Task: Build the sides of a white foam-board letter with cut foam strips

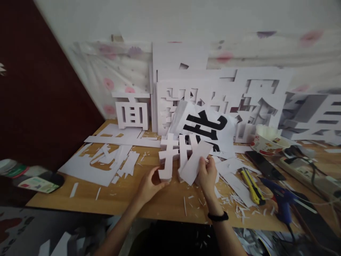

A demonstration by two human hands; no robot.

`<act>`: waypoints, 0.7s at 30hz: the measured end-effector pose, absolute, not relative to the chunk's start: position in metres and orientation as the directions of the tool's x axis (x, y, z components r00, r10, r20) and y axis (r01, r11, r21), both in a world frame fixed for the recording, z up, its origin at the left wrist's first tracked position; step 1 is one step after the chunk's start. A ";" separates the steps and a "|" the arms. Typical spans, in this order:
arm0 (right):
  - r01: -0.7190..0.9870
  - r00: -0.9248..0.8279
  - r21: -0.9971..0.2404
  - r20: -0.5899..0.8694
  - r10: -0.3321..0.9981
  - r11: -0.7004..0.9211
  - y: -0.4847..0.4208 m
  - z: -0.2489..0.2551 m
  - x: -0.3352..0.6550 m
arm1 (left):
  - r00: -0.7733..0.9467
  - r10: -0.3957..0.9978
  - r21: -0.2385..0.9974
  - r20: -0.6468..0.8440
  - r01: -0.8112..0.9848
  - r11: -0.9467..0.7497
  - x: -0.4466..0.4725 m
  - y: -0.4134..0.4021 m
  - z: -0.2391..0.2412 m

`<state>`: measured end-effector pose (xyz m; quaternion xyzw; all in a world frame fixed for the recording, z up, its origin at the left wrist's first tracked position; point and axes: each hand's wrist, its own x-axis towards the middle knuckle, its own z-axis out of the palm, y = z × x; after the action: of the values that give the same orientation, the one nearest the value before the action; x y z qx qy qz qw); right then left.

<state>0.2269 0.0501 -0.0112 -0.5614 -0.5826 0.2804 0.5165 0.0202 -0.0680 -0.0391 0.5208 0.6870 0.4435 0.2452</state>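
Note:
A white foam-board character (pixel 170 154) stands on the wooden table (pixel 160 201) in front of me. My left hand (pixel 149 185) cups its lower left corner, fingers curled against the board. My right hand (pixel 207 174) pinches a flat white strip (pixel 196 160) that leans against the right side of the character. A black band sits on my right wrist. Behind the character lies a white sheet with a black printed character (pixel 206 128).
Cut white sheets and scraps (pixel 106 160) cover the table's left. A finished white character (pixel 132 111) and several cut-out boards lean on the wall. To the right lie a yellow utility knife (pixel 252 185), a blue glue gun (pixel 281 200), a phone (pixel 263 164), a bowl (pixel 269 140) and a power strip (pixel 301 167).

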 end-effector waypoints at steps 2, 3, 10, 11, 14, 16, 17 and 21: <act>0.367 0.161 -0.905 0.287 0.944 0.213 0.051 -0.011 0.227 | -0.352 0.929 0.883 0.115 0.464 0.067 0.024 -0.062 -0.047; 0.367 0.160 -0.905 0.287 0.945 0.213 0.051 -0.012 0.227 | -0.365 0.924 0.889 0.111 0.452 0.072 0.025 -0.060 -0.049; 0.368 0.151 -0.905 0.286 0.946 0.214 0.049 -0.011 0.226 | -0.387 0.922 0.948 -0.020 0.284 0.140 0.027 -0.057 -0.039; 0.365 0.149 -0.906 0.285 0.947 0.215 0.049 -0.011 0.226 | -0.382 0.923 0.950 -0.045 0.270 0.158 0.027 -0.058 -0.036; 0.349 0.142 -0.913 0.277 0.950 0.213 0.049 -0.013 0.225 | -0.383 0.923 0.961 -0.046 0.234 0.145 0.030 -0.060 -0.036; 0.336 0.130 -0.917 0.273 0.953 0.217 0.050 -0.015 0.225 | -0.397 0.918 0.967 0.002 0.233 0.098 0.033 -0.062 -0.041; 0.329 0.121 -0.918 0.274 0.954 0.221 0.051 -0.016 0.225 | -0.413 0.910 0.967 0.028 0.243 0.081 0.035 -0.062 -0.046; 0.321 0.104 -0.917 0.284 0.953 0.238 0.051 -0.018 0.224 | -0.571 0.806 0.965 0.152 0.262 0.004 0.044 -0.064 -0.065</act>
<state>0.2245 0.0514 -0.0177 -0.5354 -0.5948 0.3068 0.5152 0.0437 -0.0643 -0.0655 0.3993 0.6687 0.5819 0.2341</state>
